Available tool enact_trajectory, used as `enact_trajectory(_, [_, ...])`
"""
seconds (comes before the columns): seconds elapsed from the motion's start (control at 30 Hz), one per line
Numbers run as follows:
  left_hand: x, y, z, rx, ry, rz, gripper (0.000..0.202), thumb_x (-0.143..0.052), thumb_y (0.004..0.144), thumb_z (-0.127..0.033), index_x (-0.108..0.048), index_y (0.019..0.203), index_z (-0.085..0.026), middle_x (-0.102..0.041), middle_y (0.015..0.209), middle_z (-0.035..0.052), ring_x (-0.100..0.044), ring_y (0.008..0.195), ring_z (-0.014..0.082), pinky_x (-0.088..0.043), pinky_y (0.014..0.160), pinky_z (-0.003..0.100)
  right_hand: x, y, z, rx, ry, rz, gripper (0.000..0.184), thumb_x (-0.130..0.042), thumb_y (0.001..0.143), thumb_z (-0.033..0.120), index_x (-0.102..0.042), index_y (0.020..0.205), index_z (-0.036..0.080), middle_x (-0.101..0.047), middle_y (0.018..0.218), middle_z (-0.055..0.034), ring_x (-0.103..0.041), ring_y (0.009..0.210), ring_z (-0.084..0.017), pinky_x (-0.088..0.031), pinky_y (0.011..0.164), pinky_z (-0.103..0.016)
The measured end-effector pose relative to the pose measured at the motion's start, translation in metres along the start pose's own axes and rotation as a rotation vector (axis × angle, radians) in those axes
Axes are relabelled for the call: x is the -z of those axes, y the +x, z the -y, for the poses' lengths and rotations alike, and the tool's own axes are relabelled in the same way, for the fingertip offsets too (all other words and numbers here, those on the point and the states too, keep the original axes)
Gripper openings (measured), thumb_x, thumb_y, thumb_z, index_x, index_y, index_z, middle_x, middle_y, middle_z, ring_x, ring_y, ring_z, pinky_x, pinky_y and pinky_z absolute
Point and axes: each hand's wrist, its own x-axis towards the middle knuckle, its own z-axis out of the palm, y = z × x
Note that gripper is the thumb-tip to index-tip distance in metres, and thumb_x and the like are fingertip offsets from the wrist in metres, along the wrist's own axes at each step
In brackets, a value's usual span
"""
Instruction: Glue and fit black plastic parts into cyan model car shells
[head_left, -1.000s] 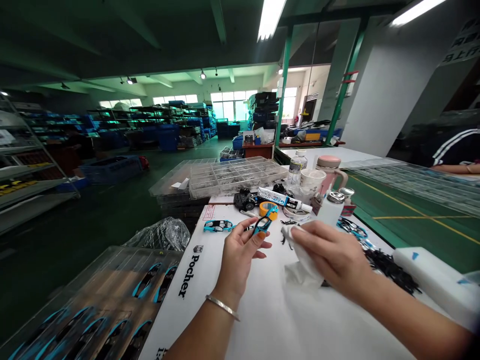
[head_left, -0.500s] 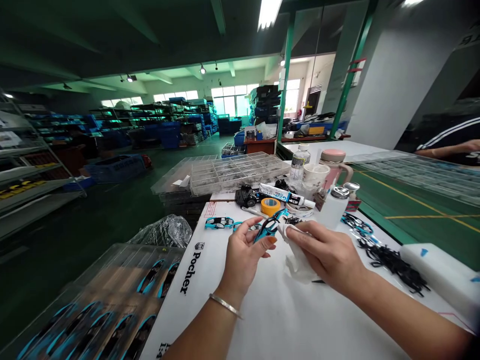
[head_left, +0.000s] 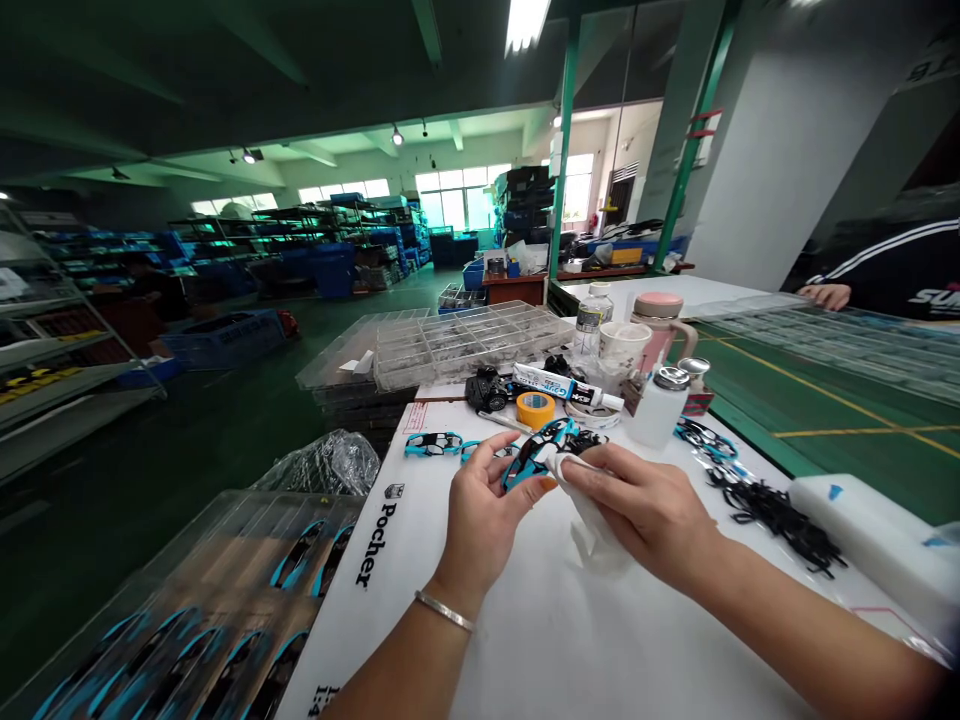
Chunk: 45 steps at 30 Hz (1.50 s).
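Clamping the blue-and-black frame (head_left: 531, 454) between thumb and fingers, the left hand (head_left: 481, 510) has it tilted; alongside, the right hand's (head_left: 654, 505) fingers pinch a white cloth (head_left: 594, 532) at its edge, orange tape (head_left: 535, 410) beyond the left fingertips!

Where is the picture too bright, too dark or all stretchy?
Head view: the ceiling light and far windows glare white; head view, upper left: the ceiling is very dark; head view, right edge: the white block looks stretched; head view, middle: the white cloth in the right hand looks bright.
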Motion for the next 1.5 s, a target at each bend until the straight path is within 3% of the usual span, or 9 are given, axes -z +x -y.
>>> enact_trajectory(0.27, [0.000, 0.001, 0.004, -0.060, 0.030, -0.060, 0.066, -0.088, 0.063, -0.035, -0.062, 0.122, -0.020, -0.069, 0.112, 0.0115, -0.065, 0.105, 0.0240, -0.051, 0.089, 0.032, 0.002, 0.000, -0.005, 0.014, -0.081, -0.009, 0.026, -0.042, 0.101, 0.012, -0.056, 0.121, 0.021, -0.061, 0.104, -0.0060, -0.059, 0.075, -0.011, -0.040, 0.060, -0.023])
enact_trajectory(0.63, [-0.001, 0.000, 0.004, -0.040, 0.085, -0.028, 0.070, -0.086, 0.065, -0.038, -0.057, 0.125, -0.018, -0.070, 0.107, 0.0109, -0.067, 0.099, 0.0236, -0.052, 0.088, 0.034, -0.001, -0.003, -0.007, 0.034, -0.053, 0.019, 0.027, -0.043, 0.100, 0.011, -0.057, 0.120, 0.023, -0.061, 0.107, -0.0059, -0.059, 0.075, -0.010, -0.041, 0.060, -0.022])
enact_trajectory(0.87, [-0.001, -0.002, 0.002, -0.001, 0.044, -0.017, 0.072, -0.086, 0.065, -0.037, -0.055, 0.127, -0.018, -0.070, 0.106, 0.0110, -0.067, 0.095, 0.0222, -0.052, 0.081, 0.030, 0.009, -0.002, -0.013, 0.019, -0.092, -0.115, 0.025, -0.046, 0.097, 0.007, -0.063, 0.110, 0.020, -0.062, 0.101, -0.0064, -0.060, 0.075, -0.011, -0.041, 0.059, -0.023])
enact_trajectory(1.07, [-0.001, -0.001, 0.001, 0.017, 0.022, -0.016, 0.072, -0.085, 0.066, -0.040, -0.054, 0.127, -0.018, -0.070, 0.103, 0.0093, -0.066, 0.087, 0.0185, -0.052, 0.073, 0.026, 0.015, 0.000, -0.024, -0.095, -0.001, -0.282, 0.025, -0.052, 0.093, 0.006, -0.065, 0.107, 0.021, -0.064, 0.098, -0.0052, -0.062, 0.080, -0.014, -0.047, 0.065, -0.024])
enact_trajectory(1.23, [0.000, -0.001, 0.001, 0.026, 0.024, -0.020, 0.073, -0.086, 0.065, -0.042, -0.055, 0.126, -0.017, -0.070, 0.101, 0.0093, -0.066, 0.084, 0.0172, -0.051, 0.070, 0.025, 0.012, 0.014, -0.036, -0.305, 0.065, -0.434, 0.018, -0.056, 0.094, 0.014, -0.068, 0.104, 0.022, -0.066, 0.098, -0.0057, -0.063, 0.084, -0.020, -0.050, 0.071, -0.032])
enact_trajectory(1.4, [0.000, 0.001, 0.000, 0.038, -0.036, -0.021, 0.072, -0.085, 0.066, -0.040, -0.054, 0.126, -0.016, -0.070, 0.098, 0.0090, -0.065, 0.076, 0.0153, -0.051, 0.066, 0.024, 0.008, 0.050, -0.075, -0.457, 0.080, -0.524, 0.014, -0.058, 0.092, 0.027, -0.070, 0.097, 0.022, -0.067, 0.093, -0.0058, -0.063, 0.084, -0.023, -0.050, 0.074, -0.035])
enact_trajectory(1.5, [0.000, 0.001, -0.002, 0.053, -0.068, -0.012, 0.071, -0.084, 0.066, -0.039, -0.054, 0.126, -0.015, -0.070, 0.095, 0.0080, -0.065, 0.071, 0.0139, -0.051, 0.062, 0.023, 0.005, 0.073, -0.102, -0.517, 0.052, -0.532, 0.026, -0.052, 0.094, 0.031, -0.070, 0.106, 0.016, -0.066, 0.092, -0.0097, -0.061, 0.083, -0.024, -0.050, 0.078, -0.038])
